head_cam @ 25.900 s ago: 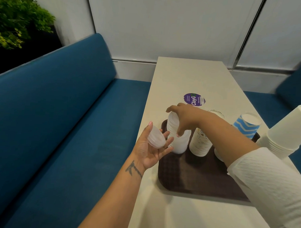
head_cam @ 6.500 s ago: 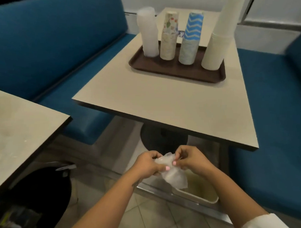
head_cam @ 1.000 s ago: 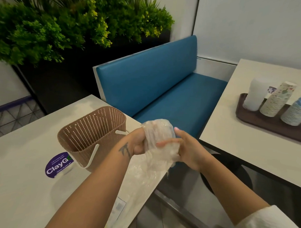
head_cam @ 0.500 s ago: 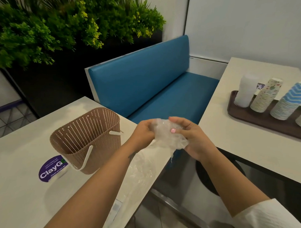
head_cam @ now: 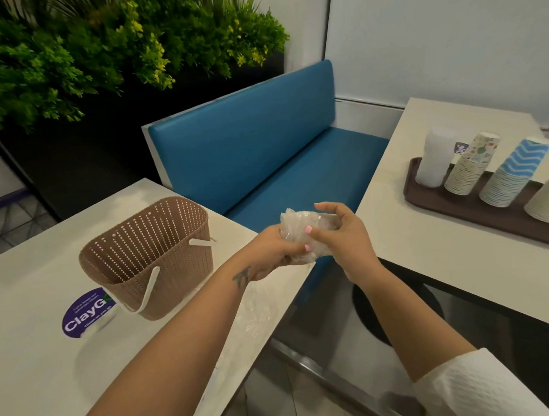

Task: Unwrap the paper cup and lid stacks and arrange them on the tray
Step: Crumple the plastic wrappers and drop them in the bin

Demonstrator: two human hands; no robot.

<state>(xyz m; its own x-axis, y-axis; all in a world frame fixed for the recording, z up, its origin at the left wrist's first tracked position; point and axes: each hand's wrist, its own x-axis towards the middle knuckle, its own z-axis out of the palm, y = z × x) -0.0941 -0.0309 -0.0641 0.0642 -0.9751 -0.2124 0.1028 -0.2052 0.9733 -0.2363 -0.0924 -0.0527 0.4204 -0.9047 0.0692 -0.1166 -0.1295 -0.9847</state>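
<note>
Just to the right of the brown perforated basket (head_cam: 147, 256), over the near table's corner, both hands work a wad of clear plastic wrap (head_cam: 303, 233). The left hand (head_cam: 275, 251) curls its fingers round the wad from below, and the right hand (head_cam: 344, 232) closes over it from the far side, thumb and fingers pinching the film. Squeezing it from two sides looks meant to crush the loose wrapping into a small ball that will not spring open; the basket beside it seems the likely place to drop it, though that is only a guess. A flat sheet of the same film (head_cam: 257, 313) lies on the table just right of the basket, under the left forearm. Well to the right of the basket, on the other table, the brown tray (head_cam: 472, 211) carries the unwrapped stacks in a row: the lid stack (head_cam: 433, 160), the floral cup stack (head_cam: 472, 165), the blue zigzag cup stack (head_cam: 514, 172) and, cut by the frame edge, a plain white cup stack (head_cam: 547, 201). The arranging appears done; only rubbish remains.
</note>
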